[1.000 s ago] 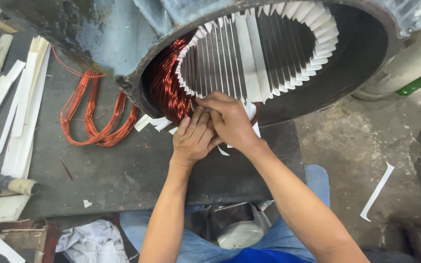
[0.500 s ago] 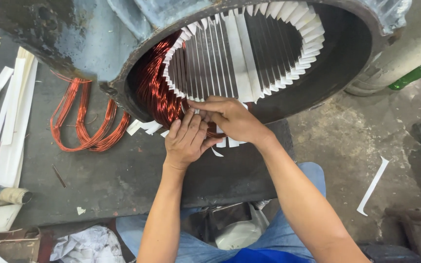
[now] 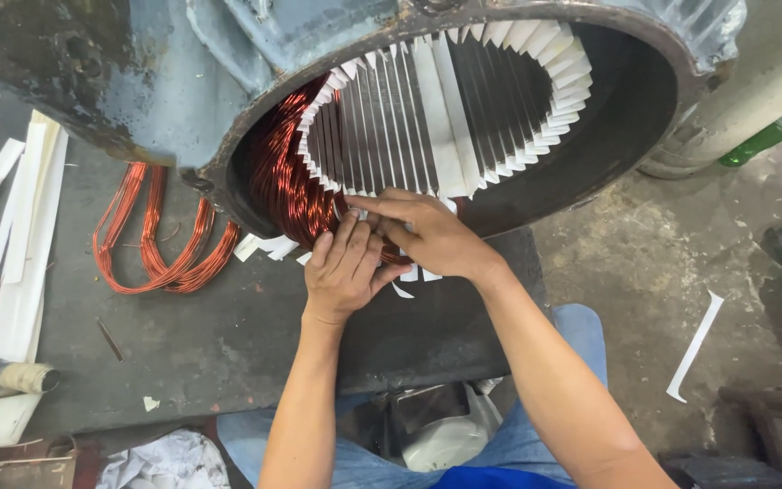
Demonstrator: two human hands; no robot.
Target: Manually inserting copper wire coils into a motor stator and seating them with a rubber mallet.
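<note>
A large grey motor stator housing [image 3: 255,54] lies on its side, its open bore facing me. White insulation paper strips [image 3: 450,127] line the slots all round the bore. Copper wire coils [image 3: 287,186] fill the lower left of the bore. My left hand [image 3: 346,267] and my right hand [image 3: 427,231] meet at the bore's bottom rim, fingers pressed on the copper winding and the white paper ends there. The right forefinger points left across the left fingertips. What the fingers pinch is hidden.
Loose copper wire loops [image 3: 151,240] lie on the dark workbench [image 3: 219,335] to the left. Long white paper strips [image 3: 20,226] rest at the far left, a paper roll [image 3: 6,373] below them. One white strip [image 3: 694,349] lies on the concrete floor at right.
Both hands have stayed at the bore's bottom rim, shifting slightly along the winding. The camera has moved, so the stator now sits a little further left in view.
</note>
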